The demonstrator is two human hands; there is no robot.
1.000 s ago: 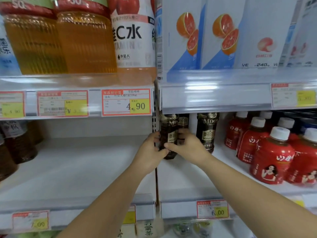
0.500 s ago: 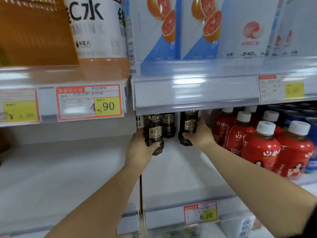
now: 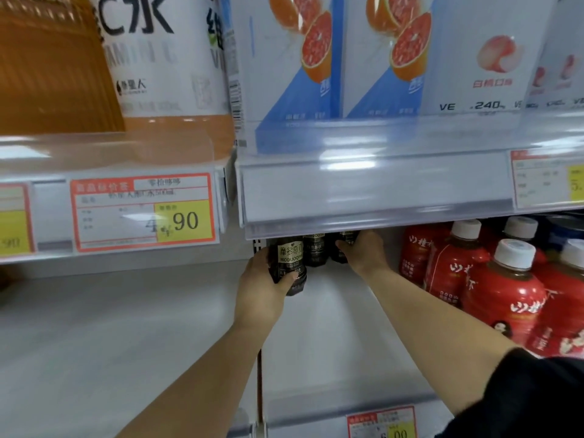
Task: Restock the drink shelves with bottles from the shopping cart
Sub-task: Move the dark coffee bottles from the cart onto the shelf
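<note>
Supermarket shelving fills the view, with a white lower shelf [image 3: 126, 343] under an upper shelf rail [image 3: 376, 188]. On the upper level, a large orange drink bottle with a white label [image 3: 164, 74] stands at the left. Blue-and-white grapefruit cartons [image 3: 300, 74] stand beside it to the right. Red bottles with white caps [image 3: 505, 298] crowd the right end of the lower shelf.

Both bare arms reach in toward the far middle of that shelf. The right arm shows a black sleeve [image 3: 537, 396]. The left hand [image 3: 262, 289] is wrapped around the near dark bottle [image 3: 289, 257], thumb across its front. I cannot tell whether its base touches the shelf. The right hand [image 3: 363, 254] clasps the right dark bottle [image 3: 343, 245] farther back, just left of the red bottles. A middle dark bottle [image 3: 316, 251] stands untouched between the two. An orange-bordered price tag [image 3: 143, 213] reads 4.90.
</note>
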